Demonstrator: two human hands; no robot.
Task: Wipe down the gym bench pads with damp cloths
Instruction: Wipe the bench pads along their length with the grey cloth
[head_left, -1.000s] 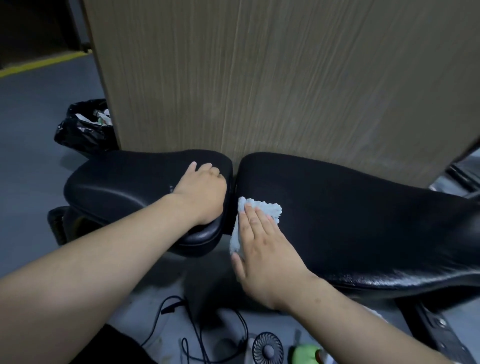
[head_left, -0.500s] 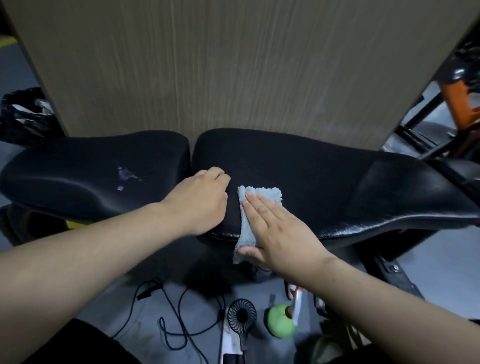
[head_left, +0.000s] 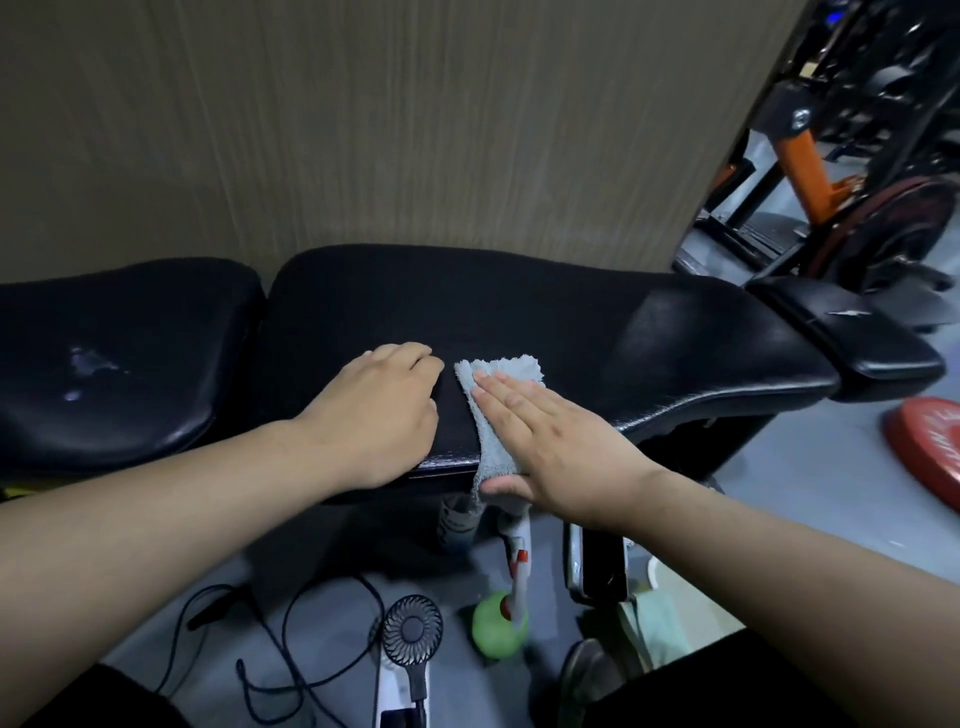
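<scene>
On the left, the seat pad shows a pale smear. My left hand rests on the long back pad, fingers loosely bent, holding nothing. Just beside it my right hand lies flat, fingers straight, pressing the cloth, which drapes over the near edge. I judge it soft, light, prone to bunching; palm pressure suits. Open pad runs rightward to its end.

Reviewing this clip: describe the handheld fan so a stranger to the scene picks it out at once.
Find the long black bench pad across the middle, then drop to the grey floor under its near edge. Between the looping black cable and the round green object lies the handheld fan, the only thing with a round black grille on a white handle.
</scene>
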